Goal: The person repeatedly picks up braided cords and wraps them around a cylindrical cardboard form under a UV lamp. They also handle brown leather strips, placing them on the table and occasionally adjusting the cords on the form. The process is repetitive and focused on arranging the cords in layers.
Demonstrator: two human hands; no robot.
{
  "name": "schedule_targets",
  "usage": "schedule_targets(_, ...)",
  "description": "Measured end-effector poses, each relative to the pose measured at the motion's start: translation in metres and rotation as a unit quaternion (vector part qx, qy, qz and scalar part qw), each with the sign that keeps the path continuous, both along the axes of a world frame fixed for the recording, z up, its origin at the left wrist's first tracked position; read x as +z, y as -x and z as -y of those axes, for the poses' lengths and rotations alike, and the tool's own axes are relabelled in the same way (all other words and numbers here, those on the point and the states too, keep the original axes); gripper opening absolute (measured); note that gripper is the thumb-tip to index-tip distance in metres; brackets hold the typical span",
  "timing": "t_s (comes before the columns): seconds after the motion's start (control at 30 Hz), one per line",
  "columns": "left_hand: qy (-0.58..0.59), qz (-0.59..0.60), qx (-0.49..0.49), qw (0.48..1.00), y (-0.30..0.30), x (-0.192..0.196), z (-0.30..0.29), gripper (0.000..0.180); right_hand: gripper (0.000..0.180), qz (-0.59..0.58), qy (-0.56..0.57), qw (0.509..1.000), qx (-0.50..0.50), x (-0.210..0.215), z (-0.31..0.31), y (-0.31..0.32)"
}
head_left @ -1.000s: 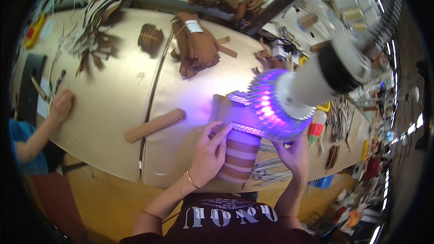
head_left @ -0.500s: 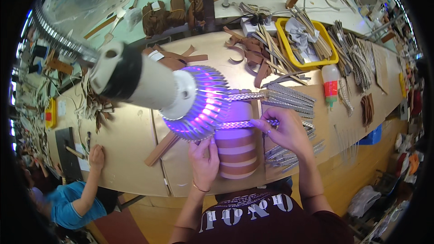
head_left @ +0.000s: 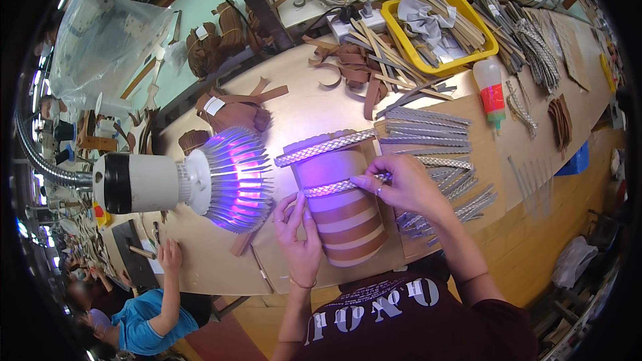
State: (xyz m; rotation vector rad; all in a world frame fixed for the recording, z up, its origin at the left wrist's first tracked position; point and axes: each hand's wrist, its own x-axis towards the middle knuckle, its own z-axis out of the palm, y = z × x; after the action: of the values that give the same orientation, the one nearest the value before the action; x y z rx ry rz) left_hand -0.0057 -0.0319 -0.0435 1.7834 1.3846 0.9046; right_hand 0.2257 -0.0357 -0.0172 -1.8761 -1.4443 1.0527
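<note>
A pale cylindrical form (head_left: 329,168) lies in front of me, crossed by several brown bands (head_left: 348,226). My right hand (head_left: 406,188) pinches a silvery braided strip (head_left: 332,188) between thumb and fingers at the form's right side. At the strip's other end, the fingertips of my left hand (head_left: 299,237) close on it against the form's left edge. Farther up, a second braided strip (head_left: 326,146) lies slantwise across the form, touched by neither hand. A finned lamp (head_left: 234,180) throws violet light over the form from the left.
Several loose braided strips (head_left: 428,130) lie right of the form. Beyond them are a yellow tray (head_left: 491,43), a glue bottle (head_left: 490,93) and brown straps (head_left: 351,67). The lamp's flexible metal neck (head_left: 40,157) curves at the left. A co-worker in a blue shirt (head_left: 147,324) sits at the left.
The view has shifted and turned, and the lamp now appears farther left, uncovering the form and both braided strips' left ends. Both hands stay at the lower strip.
</note>
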Motion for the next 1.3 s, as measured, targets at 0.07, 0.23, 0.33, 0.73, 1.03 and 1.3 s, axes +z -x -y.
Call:
schedule_targets(0.07,0.002,-0.003,0.0,1.0,0.0,0.001,0.001,0.035,0.039,-0.019,-0.013,1.0,-0.017,-0.005,0.001,0.001)
schedule_targets(0.23,-0.013,-0.04,-0.003,0.999,0.0,0.002,0.001,0.036,0.039,-0.108,0.04,0.99,-0.076,-0.021,0.01,-0.005)
schedule_targets(0.33,-0.007,-0.05,-0.005,0.999,0.001,0.003,0.001,0.036,0.037,-0.172,0.051,0.978,-0.105,-0.034,0.018,-0.004)
schedule_targets(0.73,-0.007,-0.051,-0.005,0.999,0.001,0.002,0.001,0.036,0.032,-0.262,0.055,0.951,-0.157,-0.051,0.025,0.007)
schedule_targets(1.03,0.012,-0.036,-0.006,0.999,0.002,0.002,0.002,0.032,0.031,-0.301,0.052,0.934,-0.186,-0.063,0.024,0.019)
schedule_targets(1.3,0.022,-0.035,-0.011,0.999,0.003,0.0,0.002,0.035,0.028,-0.212,-0.007,0.956,-0.203,-0.064,0.024,0.028)
